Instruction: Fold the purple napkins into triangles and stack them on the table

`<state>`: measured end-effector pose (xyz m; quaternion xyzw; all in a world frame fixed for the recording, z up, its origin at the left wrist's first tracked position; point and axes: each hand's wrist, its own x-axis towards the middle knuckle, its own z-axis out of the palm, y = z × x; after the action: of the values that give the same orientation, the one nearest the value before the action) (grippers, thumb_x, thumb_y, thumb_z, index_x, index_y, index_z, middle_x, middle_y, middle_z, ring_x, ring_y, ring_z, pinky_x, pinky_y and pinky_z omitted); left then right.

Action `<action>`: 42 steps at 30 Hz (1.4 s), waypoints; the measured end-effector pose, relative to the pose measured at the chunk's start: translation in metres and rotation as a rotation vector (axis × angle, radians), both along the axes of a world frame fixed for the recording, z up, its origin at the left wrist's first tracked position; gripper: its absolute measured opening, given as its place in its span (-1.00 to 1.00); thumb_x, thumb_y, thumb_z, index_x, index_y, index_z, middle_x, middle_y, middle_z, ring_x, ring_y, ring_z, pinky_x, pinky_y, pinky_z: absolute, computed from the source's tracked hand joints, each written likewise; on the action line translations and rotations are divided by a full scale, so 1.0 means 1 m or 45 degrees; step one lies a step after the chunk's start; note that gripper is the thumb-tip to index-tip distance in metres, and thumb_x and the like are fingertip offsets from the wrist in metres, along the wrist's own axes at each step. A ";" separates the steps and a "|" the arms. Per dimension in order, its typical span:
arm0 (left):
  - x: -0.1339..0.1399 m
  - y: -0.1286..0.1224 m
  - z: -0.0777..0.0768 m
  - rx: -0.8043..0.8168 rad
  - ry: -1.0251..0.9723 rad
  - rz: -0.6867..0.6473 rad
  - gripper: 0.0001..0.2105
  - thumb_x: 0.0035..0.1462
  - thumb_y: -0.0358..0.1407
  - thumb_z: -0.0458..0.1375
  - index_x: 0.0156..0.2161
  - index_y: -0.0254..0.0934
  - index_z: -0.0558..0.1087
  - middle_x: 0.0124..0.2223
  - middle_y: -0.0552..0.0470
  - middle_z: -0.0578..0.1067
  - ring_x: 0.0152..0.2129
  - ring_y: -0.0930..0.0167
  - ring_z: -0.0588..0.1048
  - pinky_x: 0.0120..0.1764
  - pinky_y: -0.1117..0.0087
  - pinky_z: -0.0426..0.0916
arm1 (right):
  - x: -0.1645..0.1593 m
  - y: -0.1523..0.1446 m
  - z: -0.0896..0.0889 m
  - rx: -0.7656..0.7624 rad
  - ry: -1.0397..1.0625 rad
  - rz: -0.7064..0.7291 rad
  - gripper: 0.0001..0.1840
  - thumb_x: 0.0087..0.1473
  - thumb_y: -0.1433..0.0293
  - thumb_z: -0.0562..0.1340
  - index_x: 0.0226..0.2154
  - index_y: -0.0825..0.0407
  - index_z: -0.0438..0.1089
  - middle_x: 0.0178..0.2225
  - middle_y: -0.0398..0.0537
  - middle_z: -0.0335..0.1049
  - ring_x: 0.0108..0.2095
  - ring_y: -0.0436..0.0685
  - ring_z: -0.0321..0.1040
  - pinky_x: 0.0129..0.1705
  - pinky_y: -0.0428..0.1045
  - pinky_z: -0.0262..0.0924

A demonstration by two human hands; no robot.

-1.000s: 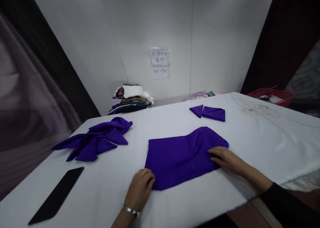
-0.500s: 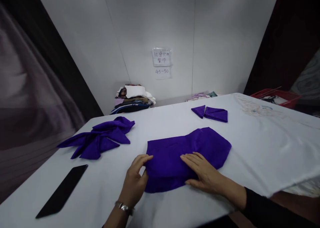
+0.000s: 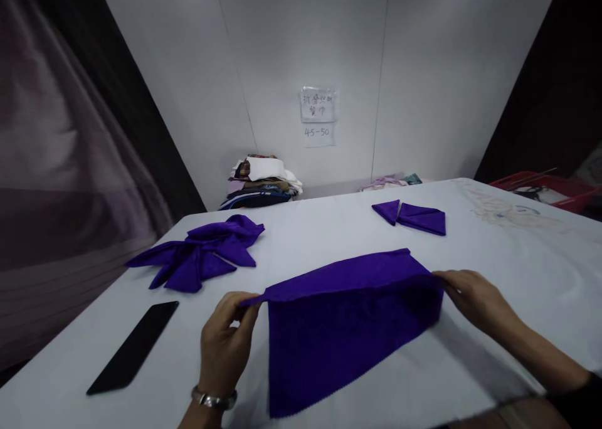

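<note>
A purple cloth napkin (image 3: 348, 328) is stretched between my two hands above the white table, its near half hanging down as a flap with a serrated lower edge. My left hand (image 3: 228, 335) pinches its left corner between thumb and fingers; a metal-banded watch circles that wrist. At the opposite end, my right hand (image 3: 475, 297) grips the right edge, with the thumb mostly hidden. A fold runs along the top of the cloth between the hands.
Crumpled purple napkins (image 3: 207, 253) lie at left, beyond a flat black board (image 3: 136, 347). Two folded purple pieces (image 3: 421, 219) rest at the back right. Clothes are stacked (image 3: 263, 181) behind the white table (image 3: 320, 228). A red basket (image 3: 564, 187) stands far right.
The napkin lay on the table with my right hand flat on it. Now both hands hold it by its ends, partly lifted, and my right hand has moved right.
</note>
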<state>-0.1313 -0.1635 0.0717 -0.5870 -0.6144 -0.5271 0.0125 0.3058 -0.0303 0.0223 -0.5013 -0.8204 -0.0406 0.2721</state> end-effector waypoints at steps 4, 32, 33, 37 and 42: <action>-0.011 0.015 0.005 -0.059 -0.177 0.084 -0.86 -0.02 -0.21 0.14 -0.34 -0.21 0.41 -0.47 0.13 0.44 -0.59 0.49 0.41 -0.50 0.45 0.36 | 0.005 0.026 0.025 0.110 -0.074 -0.119 -0.67 0.03 0.29 0.04 -0.23 -0.04 0.44 -0.27 -0.01 0.48 -0.29 0.24 0.38 -0.26 0.10 0.20; -0.001 0.142 -0.090 -0.789 0.432 -0.290 -0.44 0.09 -0.09 0.01 0.18 -0.23 0.09 0.29 -0.11 -0.05 0.21 0.28 -0.05 0.17 0.10 -0.11 | -0.114 0.118 -0.053 -0.561 -0.150 0.514 -0.32 0.08 -0.02 -0.03 0.18 -0.07 0.01 0.24 0.01 -0.14 0.23 0.24 -0.26 0.19 0.23 -0.31; 0.002 0.133 -0.093 -0.845 0.517 -0.293 -0.43 0.09 -0.06 -0.01 0.18 -0.23 0.09 0.29 -0.10 -0.04 0.21 0.27 -0.07 0.17 0.08 -0.14 | -0.105 0.114 -0.057 -0.542 -0.218 0.476 -0.33 0.09 -0.02 -0.05 0.18 -0.07 0.03 0.25 0.03 -0.16 0.23 0.25 -0.28 0.19 0.26 -0.32; -0.012 0.105 -0.094 -1.005 0.686 -0.096 -0.44 0.13 -0.03 -0.09 0.18 -0.25 0.11 0.27 -0.12 0.02 0.21 0.23 -0.08 0.16 0.01 -0.17 | -0.044 0.117 -0.069 -0.499 -0.309 0.151 -0.33 0.11 -0.01 -0.12 0.16 -0.02 0.07 0.24 0.07 -0.15 0.23 0.27 -0.25 0.16 0.30 -0.29; -0.052 0.078 -0.089 -1.104 0.685 0.221 -0.52 0.14 -0.17 -0.09 0.14 -0.32 0.20 0.23 -0.14 0.12 0.18 0.20 0.03 0.12 -0.01 -0.04 | 0.032 0.105 -0.075 -0.538 -0.238 -0.153 -0.39 0.09 0.05 -0.08 0.10 0.00 0.18 0.19 0.08 0.00 0.20 0.29 -0.15 0.13 0.30 -0.13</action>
<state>-0.1829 -0.0860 -0.0175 -0.5997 -0.7980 -0.0514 -0.0307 0.3379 0.0752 -0.0532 -0.5890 -0.8010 0.0696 0.0812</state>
